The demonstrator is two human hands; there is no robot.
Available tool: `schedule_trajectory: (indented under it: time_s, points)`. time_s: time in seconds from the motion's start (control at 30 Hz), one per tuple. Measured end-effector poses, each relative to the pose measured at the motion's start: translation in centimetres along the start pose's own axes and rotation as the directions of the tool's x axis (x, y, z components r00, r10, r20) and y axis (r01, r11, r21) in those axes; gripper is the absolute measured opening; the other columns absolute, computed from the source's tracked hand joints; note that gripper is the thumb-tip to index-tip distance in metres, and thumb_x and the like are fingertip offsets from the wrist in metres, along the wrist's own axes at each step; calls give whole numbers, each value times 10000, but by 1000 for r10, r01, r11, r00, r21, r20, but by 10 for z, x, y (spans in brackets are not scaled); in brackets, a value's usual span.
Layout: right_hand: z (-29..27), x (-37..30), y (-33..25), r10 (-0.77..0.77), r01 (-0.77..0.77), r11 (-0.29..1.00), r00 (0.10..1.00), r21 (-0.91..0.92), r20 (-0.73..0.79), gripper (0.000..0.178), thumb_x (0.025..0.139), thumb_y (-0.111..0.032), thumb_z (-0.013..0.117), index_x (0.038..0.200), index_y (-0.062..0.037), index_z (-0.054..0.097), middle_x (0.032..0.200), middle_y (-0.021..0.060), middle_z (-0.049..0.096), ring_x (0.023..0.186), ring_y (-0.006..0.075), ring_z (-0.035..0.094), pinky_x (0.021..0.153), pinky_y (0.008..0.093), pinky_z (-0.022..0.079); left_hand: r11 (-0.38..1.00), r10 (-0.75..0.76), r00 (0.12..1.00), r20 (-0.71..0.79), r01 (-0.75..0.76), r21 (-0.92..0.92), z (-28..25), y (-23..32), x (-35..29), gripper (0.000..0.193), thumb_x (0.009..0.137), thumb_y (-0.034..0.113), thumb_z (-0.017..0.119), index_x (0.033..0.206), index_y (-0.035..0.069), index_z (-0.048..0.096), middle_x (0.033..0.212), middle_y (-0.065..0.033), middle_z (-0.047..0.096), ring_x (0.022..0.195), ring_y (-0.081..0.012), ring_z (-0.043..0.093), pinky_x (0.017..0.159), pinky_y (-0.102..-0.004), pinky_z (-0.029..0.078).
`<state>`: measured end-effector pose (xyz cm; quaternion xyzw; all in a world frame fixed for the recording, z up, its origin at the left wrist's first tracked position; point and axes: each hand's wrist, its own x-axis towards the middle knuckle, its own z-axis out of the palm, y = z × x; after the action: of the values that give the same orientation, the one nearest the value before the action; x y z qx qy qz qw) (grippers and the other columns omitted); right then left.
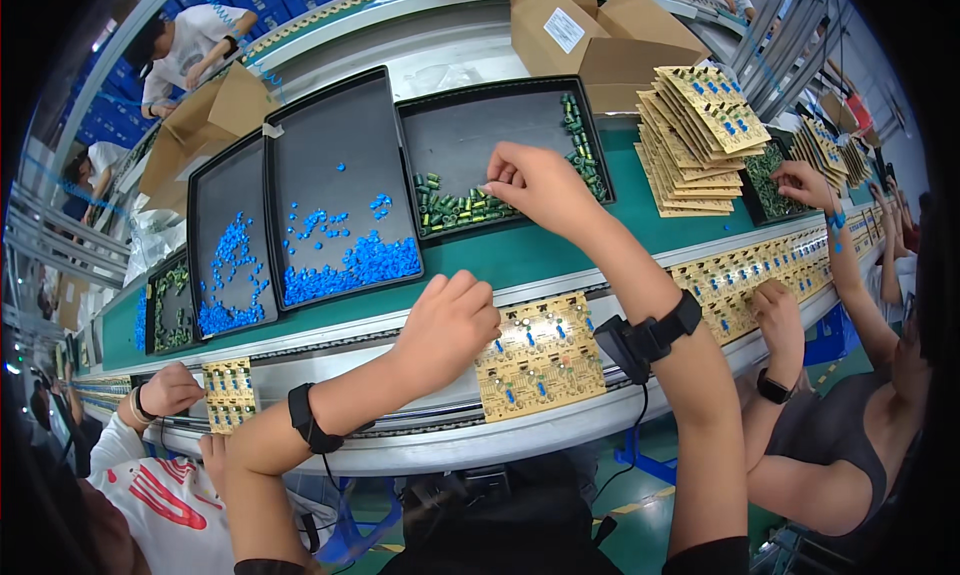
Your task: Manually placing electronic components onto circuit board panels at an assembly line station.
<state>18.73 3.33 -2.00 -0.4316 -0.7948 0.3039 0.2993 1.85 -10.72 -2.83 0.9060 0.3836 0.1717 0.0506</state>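
My right hand point(545, 187) reaches over a black tray point(480, 125) along whose near edge lie dark green cylindrical capacitors point(465, 208). Its thumb and forefinger are pinched together at the pile; what is between them is too small to tell. My left hand point(448, 327) is closed, its fingers curled at the upper left edge of a tan circuit board point(543, 360) on the conveyor line. Whatever those fingers hold, if anything, is hidden. Small blue parts and other components stand on the board. Black bands circle both my wrists, with a cable hanging from each.
Two black trays with small blue disc parts point(350, 265) stand left of the capacitor tray. Stacked circuit boards point(690, 145) rise at the right, near an open cardboard box point(600, 50). Co-workers' hands work at both sides, one by a neighbouring board point(229, 393).
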Motion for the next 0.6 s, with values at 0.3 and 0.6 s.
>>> schedule_trajectory:
  time_s: [0.3, 0.6]
  points:
    - [-2, -81, -35, 218, -189, 764, 975, 617, 29, 99, 867, -98, 646, 896, -4, 643, 760, 20, 628, 697, 71, 560, 628, 231, 443, 975, -33, 999, -8, 31, -219, -18, -20, -2, 234, 756, 126, 676, 987, 98, 659, 781, -51, 542, 790, -248, 501, 697, -360, 412]
    - [-1, -150, -40, 495, -488, 484, 837, 727, 232, 199, 925, -54, 535, 1078, 24, 634, 905, 85, 668, 751, 113, 609, 676, 232, 462, 957, -6, 996, -86, 30, 289, -22, -91, 54, 98, 705, 14, 595, 772, 72, 637, 793, -40, 611, 873, -244, 545, 757, -361, 431]
